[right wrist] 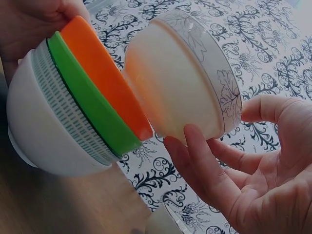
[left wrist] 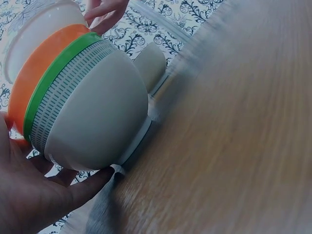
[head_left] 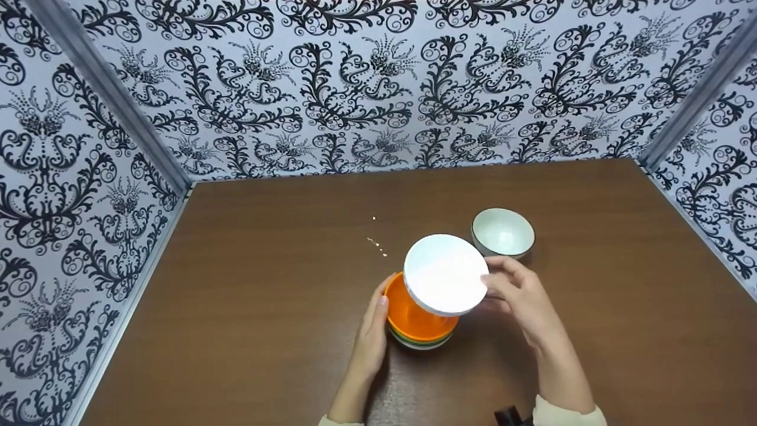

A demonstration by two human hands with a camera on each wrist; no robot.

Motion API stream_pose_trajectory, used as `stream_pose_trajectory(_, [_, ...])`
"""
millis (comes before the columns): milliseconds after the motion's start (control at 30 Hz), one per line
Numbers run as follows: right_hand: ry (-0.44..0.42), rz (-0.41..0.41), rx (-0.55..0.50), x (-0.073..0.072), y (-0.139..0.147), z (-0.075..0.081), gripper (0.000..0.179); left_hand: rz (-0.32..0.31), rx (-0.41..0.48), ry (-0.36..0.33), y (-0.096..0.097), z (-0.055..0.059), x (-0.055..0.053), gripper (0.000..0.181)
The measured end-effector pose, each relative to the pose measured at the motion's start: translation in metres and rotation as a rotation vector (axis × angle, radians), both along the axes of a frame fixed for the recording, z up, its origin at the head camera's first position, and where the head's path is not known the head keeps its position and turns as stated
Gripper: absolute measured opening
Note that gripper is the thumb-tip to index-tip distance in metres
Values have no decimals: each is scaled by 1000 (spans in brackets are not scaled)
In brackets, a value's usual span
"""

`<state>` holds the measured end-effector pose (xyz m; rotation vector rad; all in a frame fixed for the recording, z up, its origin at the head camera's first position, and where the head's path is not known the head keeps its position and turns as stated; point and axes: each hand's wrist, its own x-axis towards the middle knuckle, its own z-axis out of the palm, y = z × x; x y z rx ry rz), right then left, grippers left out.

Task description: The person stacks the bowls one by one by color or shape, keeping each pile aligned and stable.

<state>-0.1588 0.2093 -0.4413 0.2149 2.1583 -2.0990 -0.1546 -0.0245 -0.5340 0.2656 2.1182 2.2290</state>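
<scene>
A right hand (head_left: 520, 294) pinches a white bowl (head_left: 446, 275) at its left, apparently mid-transfer over the bowl stack (head_left: 414, 322) clasped by the left hand (head_left: 371, 334); moving on likely calls for steady support.

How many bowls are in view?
5: a white bowl in the right hand; an orange bowl, green bowl and patterned bowl nested top to bottom at the left hand; a separate bowl beyond on the table. Any bowl nested fully inside would be hidden.
</scene>
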Motion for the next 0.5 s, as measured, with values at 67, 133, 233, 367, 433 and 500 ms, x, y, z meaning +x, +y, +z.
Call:
stream_pose_trajectory(67, [5,7,-3,0,-1,-1,34,1,1,1,0,0,0,49])
stream_pose_trajectory(133, [10,16,-5,0,-3,-1,34,3,-3,1,0,0,0,49])
stream_pose_trajectory(233, [17,24,3,0,-6,0,33,2,-3,2,0,0,0,49])
stream_pose_trajectory(367, [25,31,29,0,-9,0,33,-3,0,-3,0,0,0,50])
stream_pose_trajectory(433, [30,33,42,0,-10,0,33,-4,2,-11,0,0,0,50])
stream_pose_trajectory(500, [32,32,56,0,-11,0,33,-4,3,-18,0,0,1,51])
